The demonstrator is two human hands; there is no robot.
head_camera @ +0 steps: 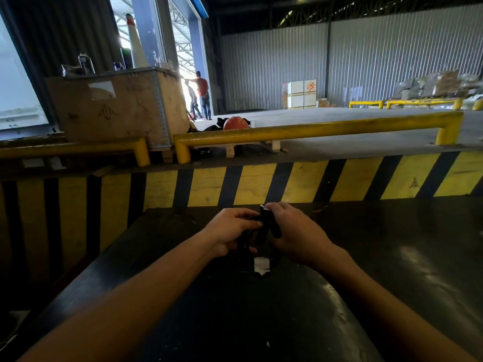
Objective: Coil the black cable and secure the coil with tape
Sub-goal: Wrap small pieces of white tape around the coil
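A small coil of black cable is held between both hands above the dark tabletop. My left hand grips the coil's left side with fingers curled over it. My right hand pinches a strip of black tape that runs over the top of the coil. Much of the coil is hidden by my fingers and blends with the dark surface. A white scrap lies on the table just below the coil.
A yellow-and-black striped kerb rises right behind the table. Yellow guard rails run above it. A wooden crate stands at the left, an orange helmet sits behind the rail, and people stand in the far doorway.
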